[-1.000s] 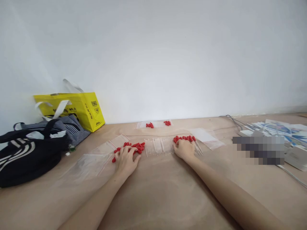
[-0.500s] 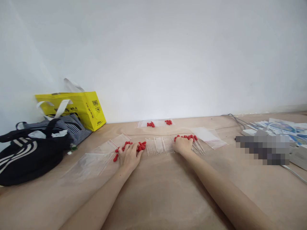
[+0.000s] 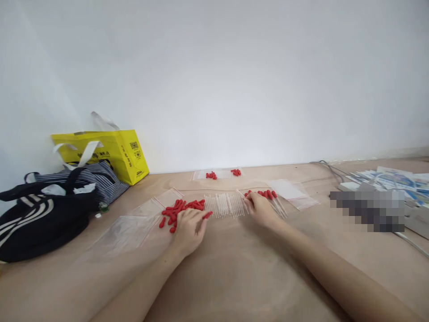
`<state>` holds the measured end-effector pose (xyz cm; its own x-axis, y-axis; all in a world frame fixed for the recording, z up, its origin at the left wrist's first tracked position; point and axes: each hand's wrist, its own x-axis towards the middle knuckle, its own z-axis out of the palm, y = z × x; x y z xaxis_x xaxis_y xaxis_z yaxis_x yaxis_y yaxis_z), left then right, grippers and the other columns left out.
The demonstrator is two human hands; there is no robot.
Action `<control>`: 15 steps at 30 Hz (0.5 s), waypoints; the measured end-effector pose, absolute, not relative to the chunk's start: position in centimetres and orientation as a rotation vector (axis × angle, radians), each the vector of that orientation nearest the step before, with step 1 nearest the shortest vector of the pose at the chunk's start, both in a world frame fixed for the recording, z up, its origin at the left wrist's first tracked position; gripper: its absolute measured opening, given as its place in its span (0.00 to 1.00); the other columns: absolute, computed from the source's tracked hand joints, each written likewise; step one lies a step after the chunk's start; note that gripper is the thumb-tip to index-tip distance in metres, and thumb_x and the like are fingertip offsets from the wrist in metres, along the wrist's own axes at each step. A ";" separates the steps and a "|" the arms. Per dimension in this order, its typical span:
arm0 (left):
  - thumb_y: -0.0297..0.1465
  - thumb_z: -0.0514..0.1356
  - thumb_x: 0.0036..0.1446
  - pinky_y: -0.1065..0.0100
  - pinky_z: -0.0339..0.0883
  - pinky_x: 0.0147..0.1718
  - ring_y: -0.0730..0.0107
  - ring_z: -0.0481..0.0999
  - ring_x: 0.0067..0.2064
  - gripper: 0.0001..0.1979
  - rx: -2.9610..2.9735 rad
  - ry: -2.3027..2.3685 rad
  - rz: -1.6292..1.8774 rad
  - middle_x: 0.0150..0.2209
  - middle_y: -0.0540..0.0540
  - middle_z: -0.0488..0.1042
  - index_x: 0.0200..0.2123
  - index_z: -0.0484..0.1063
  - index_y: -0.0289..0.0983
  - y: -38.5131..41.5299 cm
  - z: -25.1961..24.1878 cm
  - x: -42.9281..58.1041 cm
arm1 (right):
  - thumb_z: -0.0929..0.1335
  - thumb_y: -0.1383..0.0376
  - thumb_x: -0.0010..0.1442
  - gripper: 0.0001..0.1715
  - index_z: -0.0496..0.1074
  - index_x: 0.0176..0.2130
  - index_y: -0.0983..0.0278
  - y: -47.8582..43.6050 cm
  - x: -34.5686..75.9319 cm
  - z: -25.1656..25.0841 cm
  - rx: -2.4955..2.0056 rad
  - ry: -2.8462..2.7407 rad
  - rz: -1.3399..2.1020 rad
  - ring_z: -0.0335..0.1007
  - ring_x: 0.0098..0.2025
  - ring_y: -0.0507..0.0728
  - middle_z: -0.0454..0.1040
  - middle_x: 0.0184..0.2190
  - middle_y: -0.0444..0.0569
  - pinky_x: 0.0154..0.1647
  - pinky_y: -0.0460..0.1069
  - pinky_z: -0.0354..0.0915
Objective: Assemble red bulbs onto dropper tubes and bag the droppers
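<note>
Between the thumb and fingertips of my left hand (image 3: 188, 230) is a red bulb-shaped cap (image 3: 208, 215), pointing right. A pile of similar loose red caps (image 3: 174, 209) lies just beyond and left of that hand. My right hand (image 3: 263, 211) pinches a thin white stick (image 3: 240, 194) that slants up to the left. Many thin white sticks (image 3: 224, 205) lie side by side in a row between the two hands. Partly hidden behind my right hand are several sticks with red caps (image 3: 269, 195) on their far ends.
Clear zip bags (image 3: 124, 230) lie left, and another bag with a white sheet (image 3: 288, 188) lies right. A bag with red-ended sticks (image 3: 221, 173) rests near the wall. Yellow and black bags (image 3: 136, 156) stand left; papers (image 3: 395, 179), cables and a blurred object are right.
My left hand has drawn back from the pile toward me and right, now with a red cap in its fingers. My right hand has shifted slightly right and lifted a white stick.
</note>
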<state>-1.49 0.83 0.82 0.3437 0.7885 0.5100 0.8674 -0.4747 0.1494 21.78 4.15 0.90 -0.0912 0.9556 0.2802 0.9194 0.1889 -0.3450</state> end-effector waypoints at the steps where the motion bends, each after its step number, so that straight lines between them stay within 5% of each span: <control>1: 0.27 0.49 0.54 0.60 0.52 0.43 0.64 0.68 0.41 0.14 -2.570 -1.459 -0.771 0.37 0.48 0.74 0.41 0.69 0.42 0.4 0.7 -1.1 | 0.56 0.68 0.59 0.12 0.66 0.35 0.66 3.4 22.2 0.5 -1.654 -2.075 0.127 0.66 0.36 0.52 0.71 0.34 0.50 0.35 0.45 0.58; 8: 0.28 0.51 0.53 0.61 0.55 0.41 0.64 0.67 0.40 0.10 -2.827 -1.435 -0.704 0.36 0.48 0.71 0.37 0.70 0.42 -0.6 0.0 0.4 | 0.55 0.75 0.57 0.17 0.65 0.42 0.63 -0.2 23.8 -2.4 -1.107 -2.235 0.241 0.65 0.39 0.55 0.71 0.36 0.49 0.39 0.50 0.59; 15: 0.30 0.55 0.53 0.63 0.56 0.38 0.65 0.68 0.38 0.05 -2.761 -1.497 -0.818 0.32 0.49 0.72 0.29 0.70 0.39 0.3 -0.7 1.0 | 0.56 0.70 0.60 0.10 0.64 0.33 0.64 -0.4 21.8 -2.5 -1.119 -2.257 0.183 0.64 0.33 0.53 0.70 0.30 0.47 0.37 0.50 0.56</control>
